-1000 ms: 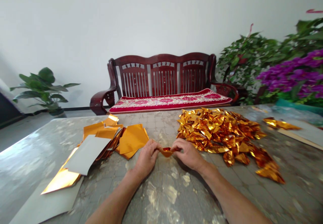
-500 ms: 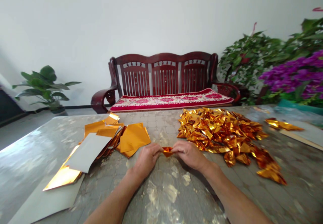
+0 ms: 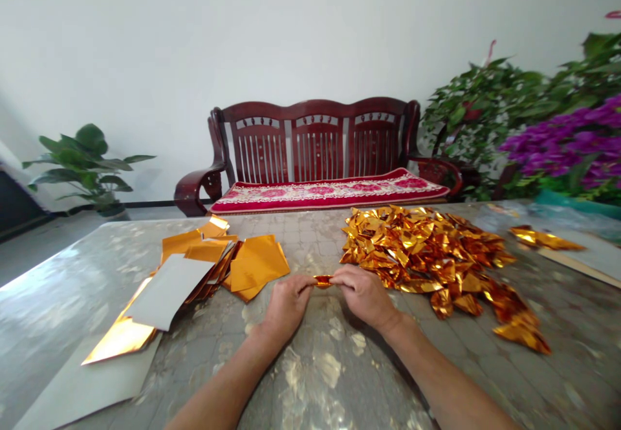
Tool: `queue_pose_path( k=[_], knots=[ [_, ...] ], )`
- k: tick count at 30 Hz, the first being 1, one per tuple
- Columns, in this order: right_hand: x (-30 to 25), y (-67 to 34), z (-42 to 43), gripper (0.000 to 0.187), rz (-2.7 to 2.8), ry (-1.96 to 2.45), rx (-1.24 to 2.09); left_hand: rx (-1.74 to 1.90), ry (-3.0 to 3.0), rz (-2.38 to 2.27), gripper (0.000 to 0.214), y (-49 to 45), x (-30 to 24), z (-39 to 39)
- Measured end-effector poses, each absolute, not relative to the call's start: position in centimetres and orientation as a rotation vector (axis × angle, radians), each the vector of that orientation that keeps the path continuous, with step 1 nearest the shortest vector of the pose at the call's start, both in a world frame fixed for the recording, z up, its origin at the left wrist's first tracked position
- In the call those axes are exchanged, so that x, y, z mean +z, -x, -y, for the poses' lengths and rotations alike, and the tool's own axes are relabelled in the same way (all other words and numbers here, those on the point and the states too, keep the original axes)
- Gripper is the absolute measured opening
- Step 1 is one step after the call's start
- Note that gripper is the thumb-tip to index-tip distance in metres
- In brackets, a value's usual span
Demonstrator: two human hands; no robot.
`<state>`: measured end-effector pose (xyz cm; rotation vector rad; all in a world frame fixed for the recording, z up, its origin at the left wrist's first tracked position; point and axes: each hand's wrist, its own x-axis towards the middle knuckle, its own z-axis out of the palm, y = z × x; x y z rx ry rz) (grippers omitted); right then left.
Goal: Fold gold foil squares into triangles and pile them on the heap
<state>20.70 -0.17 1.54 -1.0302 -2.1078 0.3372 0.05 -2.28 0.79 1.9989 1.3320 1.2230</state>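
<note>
- Gold foil strip (image 3: pixel 323 280), pinched by left hand (image 3: pixel 287 306) and right hand (image 3: pixel 363 297) (both closed)
- Folded foil heap (image 3: pixel 422 249) right of it
- Flat foil sheets (image 3: pixel 257 263) left, on the counter (image 3: pixel 334 378)

I'm seeing glossy gold foil (image 3: pixel 422 255) and matt white paper (image 3: pixel 167 291), while the wooden bench (image 3: pixel 315 110) is shining, apparently lacquered.

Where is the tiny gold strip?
In the head view, the gold strip is pinched between the left hand and right hand, beside the foil pile.
</note>
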Motion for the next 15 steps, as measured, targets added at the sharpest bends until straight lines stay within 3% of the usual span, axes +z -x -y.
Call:
queue_pose_path(
  k=[4,15],
  knots=[
    [2.2,-19.9,0.7,0.021,2.049,1.084,0.404,1.232,-1.989,-1.396,0.021,-0.6,1.6,2.6],
    [1.8,-17.9,1.3,0.016,1.843,1.279,0.382,1.335,-1.897,-1.529,0.008,-1.1,0.7,2.5]
  ],
)
